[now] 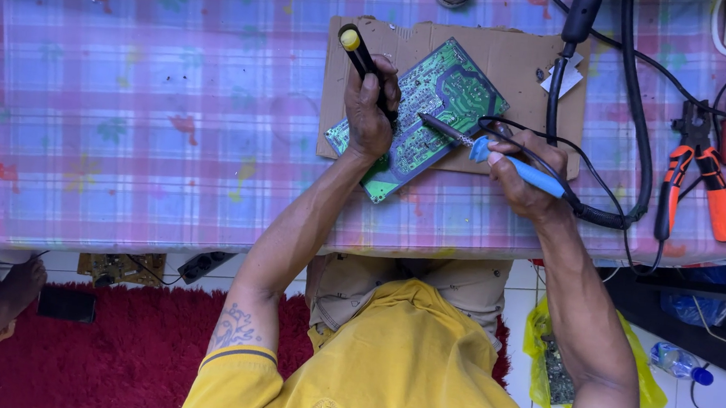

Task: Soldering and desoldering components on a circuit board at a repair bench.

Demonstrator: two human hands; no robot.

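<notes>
Solder work is under way at the worktop, which wears a plaid cloth. A green circuit board lies tilted on a sheet of cardboard, solder side up. The left hand presses down on the board's near left part, its grip closed around a black tool with a yellow cap that sticks up and away from the person. The right hand has its grip wrapped around the blue handle of a soldering iron, held like a pen, the metal tip resting on the board near its middle. To do this well, I would say the board needs steady pinning, and the tip should sit on one joint only, with the black cord kept off the hot end. Both forearms come in from the near edge, wrists bent inward towards each other. Orange-handled pliers lie well to the right.
</notes>
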